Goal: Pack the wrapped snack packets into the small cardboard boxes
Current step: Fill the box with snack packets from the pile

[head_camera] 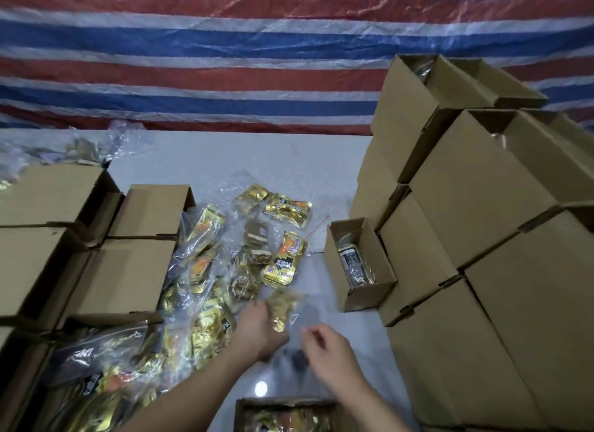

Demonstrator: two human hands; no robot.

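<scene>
A clear plastic bag with gold snack packets in its far end hangs just above the pale floor. My left hand grips the bag beside the gold packets, fingers curled under. My right hand pinches the bag's near edge; both hands are blurred. A heap of similar bagged gold packets lies to the left. One small open cardboard box with a dark packet inside stands to the right. Another open box holding gold packets sits at the bottom edge.
Open brown cardboard boxes stand along the left. A tall stack of boxes fills the right side. A red, white and blue striped tarp hangs behind. Crumpled clear bags lie at the far left.
</scene>
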